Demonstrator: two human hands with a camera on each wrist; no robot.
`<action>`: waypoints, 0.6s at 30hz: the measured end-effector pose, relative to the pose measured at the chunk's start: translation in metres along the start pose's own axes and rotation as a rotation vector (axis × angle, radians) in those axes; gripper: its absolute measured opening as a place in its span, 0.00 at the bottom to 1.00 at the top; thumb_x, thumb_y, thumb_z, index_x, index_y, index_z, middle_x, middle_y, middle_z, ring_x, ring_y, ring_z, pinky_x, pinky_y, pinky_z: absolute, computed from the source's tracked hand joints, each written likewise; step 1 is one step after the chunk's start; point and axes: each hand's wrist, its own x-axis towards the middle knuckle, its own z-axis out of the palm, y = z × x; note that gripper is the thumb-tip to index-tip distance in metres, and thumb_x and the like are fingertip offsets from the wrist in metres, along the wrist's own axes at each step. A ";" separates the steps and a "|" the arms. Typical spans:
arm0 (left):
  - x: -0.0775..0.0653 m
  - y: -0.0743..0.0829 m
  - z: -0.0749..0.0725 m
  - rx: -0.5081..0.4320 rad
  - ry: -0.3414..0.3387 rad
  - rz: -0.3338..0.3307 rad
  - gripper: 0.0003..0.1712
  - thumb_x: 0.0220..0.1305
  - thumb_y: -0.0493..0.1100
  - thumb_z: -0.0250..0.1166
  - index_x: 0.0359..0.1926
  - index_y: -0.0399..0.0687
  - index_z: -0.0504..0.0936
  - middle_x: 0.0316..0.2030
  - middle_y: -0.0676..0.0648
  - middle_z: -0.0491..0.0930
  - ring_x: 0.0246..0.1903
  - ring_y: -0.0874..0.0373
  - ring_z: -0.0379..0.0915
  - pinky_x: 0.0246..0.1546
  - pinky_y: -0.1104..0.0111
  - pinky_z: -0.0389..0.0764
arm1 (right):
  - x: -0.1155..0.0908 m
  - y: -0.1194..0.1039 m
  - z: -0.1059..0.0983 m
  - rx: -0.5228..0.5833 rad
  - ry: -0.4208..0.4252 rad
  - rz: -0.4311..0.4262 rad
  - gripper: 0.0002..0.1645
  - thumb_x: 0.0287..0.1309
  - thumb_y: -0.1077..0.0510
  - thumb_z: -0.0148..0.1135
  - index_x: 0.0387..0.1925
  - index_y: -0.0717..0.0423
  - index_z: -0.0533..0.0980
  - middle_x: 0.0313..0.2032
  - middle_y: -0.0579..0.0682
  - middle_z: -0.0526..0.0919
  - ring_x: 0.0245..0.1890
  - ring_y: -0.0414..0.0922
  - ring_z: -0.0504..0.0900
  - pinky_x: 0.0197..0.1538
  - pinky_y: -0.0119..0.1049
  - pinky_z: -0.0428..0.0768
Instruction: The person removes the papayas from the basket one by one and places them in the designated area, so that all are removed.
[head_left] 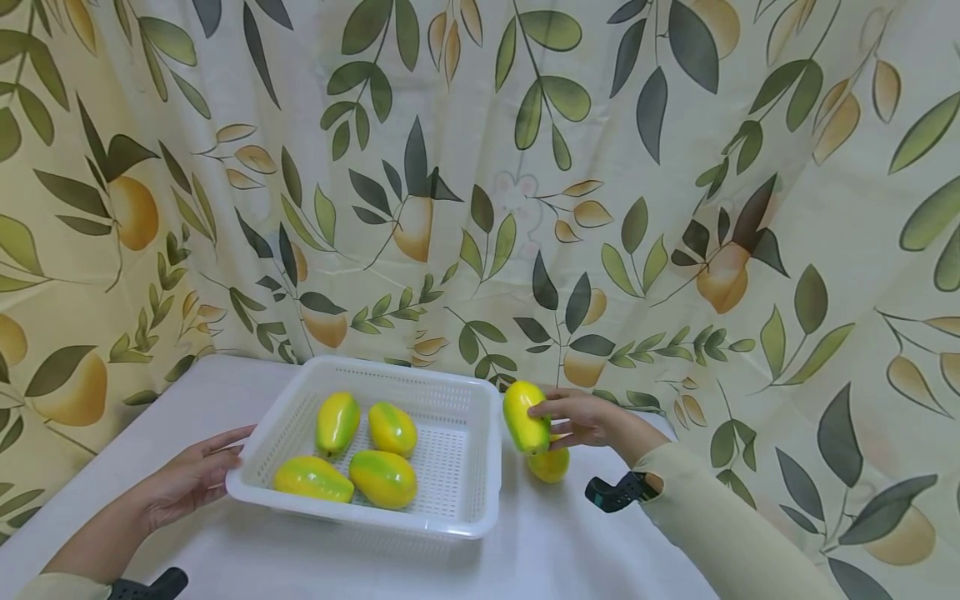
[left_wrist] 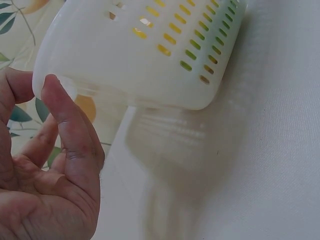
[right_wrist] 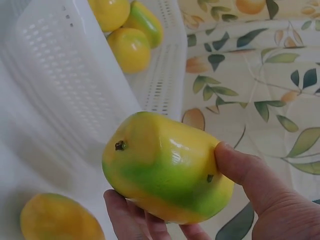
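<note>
My right hand [head_left: 581, 419] grips a yellow-green mango [head_left: 525, 417] just off the right side of a white plastic basket [head_left: 465, 527]. In the right wrist view the thumb lies on one side of this mango [right_wrist: 167, 167] and the fingers curl under the other, its stem end facing away from the palm. A second mango [head_left: 550, 467] lies on the table below that hand, partly hidden by it. At the basket's left end my left hand [head_left: 195, 477] pinches the rim between thumb and finger, as the left wrist view shows. Several mangoes [head_left: 384, 479] lie inside the basket.
A white cloth [head_left: 300, 558] covers the table. Behind it hangs a curtain [head_left: 480, 208] printed with leaves and fruit, close to the basket's far side. The basket has perforated walls and a raised rim. Dark straps with a device [head_left: 621, 492] sit on both wrists.
</note>
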 end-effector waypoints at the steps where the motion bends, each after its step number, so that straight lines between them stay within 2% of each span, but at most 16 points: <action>1: 0.000 0.000 0.000 -0.002 -0.003 0.002 0.21 0.71 0.36 0.54 0.48 0.76 0.76 0.46 0.61 0.81 0.47 0.57 0.83 0.50 0.60 0.84 | -0.001 0.001 -0.001 0.002 0.001 0.000 0.43 0.63 0.56 0.62 0.72 0.64 0.52 0.63 0.67 0.66 0.57 0.61 0.76 0.55 0.53 0.82; 12: 0.001 -0.001 -0.001 -0.002 -0.009 0.001 0.22 0.71 0.37 0.54 0.47 0.78 0.78 0.46 0.60 0.81 0.46 0.56 0.83 0.50 0.59 0.84 | -0.010 0.008 -0.016 0.006 0.045 0.008 0.47 0.62 0.56 0.63 0.73 0.65 0.49 0.63 0.68 0.65 0.61 0.65 0.72 0.55 0.55 0.82; 18: 0.000 0.000 -0.001 0.000 -0.009 0.007 0.22 0.71 0.37 0.54 0.47 0.78 0.78 0.46 0.61 0.81 0.46 0.57 0.83 0.50 0.60 0.84 | -0.013 0.011 -0.025 0.012 0.042 0.011 0.49 0.62 0.55 0.63 0.73 0.66 0.47 0.64 0.68 0.63 0.61 0.65 0.72 0.55 0.55 0.82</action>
